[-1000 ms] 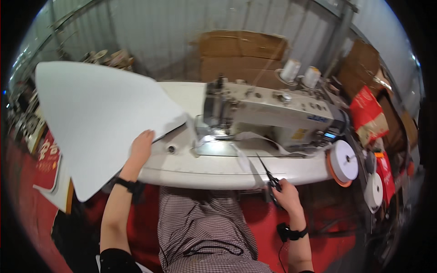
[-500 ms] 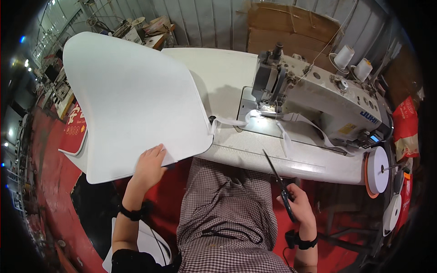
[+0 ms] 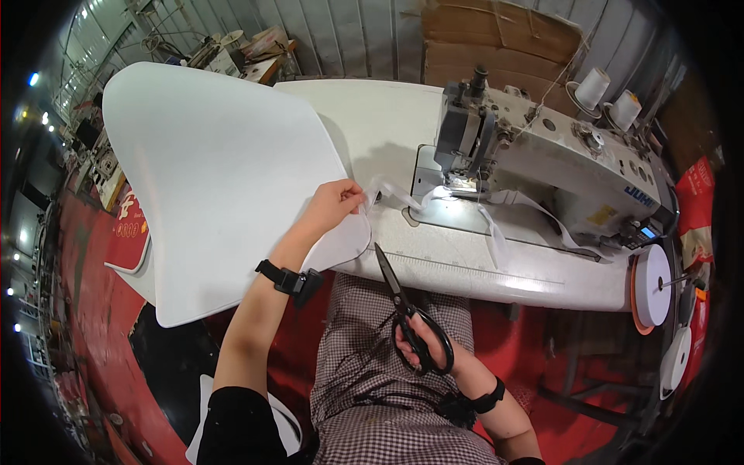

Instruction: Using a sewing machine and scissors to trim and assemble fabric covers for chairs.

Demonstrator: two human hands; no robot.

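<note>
A large white sheet (image 3: pixel 232 178) with a bound edge lies curved over the left of the sewing table. At its right corner my left hand (image 3: pixel 335 205) is closed in a pinch on the white binding tape (image 3: pixel 391 187). From there the tape runs to the lit presser foot of the sewing machine (image 3: pixel 558 155). My right hand (image 3: pixel 422 342) grips black scissors (image 3: pixel 397 298) by the handle loops, over my lap. Their blades look closed and point up toward the sheet's lower right corner.
A tape roll (image 3: pixel 652 287) hangs at the table's right end. Two white thread cones (image 3: pixel 593 87) stand behind the machine. On the left, a red printed panel (image 3: pixel 129 242) shows under the sheet. A ruler strip (image 3: pixel 465 267) lines the table's front edge (image 3: pixel 542 294).
My left hand has moved from the sheet's lower edge up and right to the tape. The scissors in my right hand have shifted left, toward the sheet's corner.
</note>
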